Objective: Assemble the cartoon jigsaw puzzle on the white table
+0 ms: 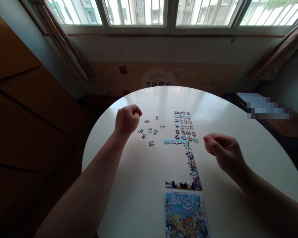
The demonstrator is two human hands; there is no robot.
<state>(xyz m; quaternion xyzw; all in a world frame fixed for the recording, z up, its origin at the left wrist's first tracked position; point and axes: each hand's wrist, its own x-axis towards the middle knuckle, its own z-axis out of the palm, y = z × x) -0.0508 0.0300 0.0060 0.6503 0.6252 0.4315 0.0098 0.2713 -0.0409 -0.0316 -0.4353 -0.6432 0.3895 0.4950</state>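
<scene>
Bluey picture sheet (pixel 186 216) lies nearest us on the desk (pixel 134 198), by our joined puzzle strip (pixel 195 177). Our left hand (pixel 127 120) clenches beside loose pieces (pixel 151 143), our right hand (pixel 224 148) curls near piece rows (pixel 188 127); hidden contents, we cannot tell. A low wrist sweep could scatter pieces.

Curled fingers are concealing the left grip's (pixel 128 119) interior. Beyond it, the desk (pixel 131 185) is obscuring the panel lettering's (pixel 159 84) base. Nearer than the right grip (pixel 223 150), the view's edge is cropping the Bluey card (pixel 186 215).
</scene>
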